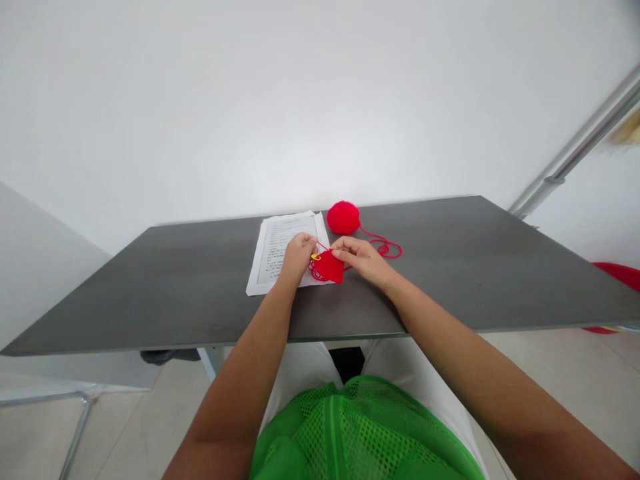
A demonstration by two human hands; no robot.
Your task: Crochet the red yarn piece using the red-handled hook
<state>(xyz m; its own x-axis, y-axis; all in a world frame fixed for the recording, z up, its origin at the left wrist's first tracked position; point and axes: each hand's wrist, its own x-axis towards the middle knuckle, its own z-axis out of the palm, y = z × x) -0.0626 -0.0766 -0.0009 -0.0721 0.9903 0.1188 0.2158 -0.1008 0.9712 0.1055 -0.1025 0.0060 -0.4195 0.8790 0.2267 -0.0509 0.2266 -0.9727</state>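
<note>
Red yarn swatch [331, 268] hangs between my 2 hands, partly over the printed sheets [273, 250] on the dark grey table [475, 267]. My right hand [364, 259] pinches its upper edge; my left hand [299, 255] seems to pinch the thin strand [323, 246] leading off it, near a yellow clip [315, 257]. I judge this step as drawing out that strand; whether there's a hook, I can't tell. Next calls for steady tension and slack from the yarn ball [343, 218].

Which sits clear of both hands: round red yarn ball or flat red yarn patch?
The round red yarn ball, farther back; the flat red patch touches the right hand.
</note>
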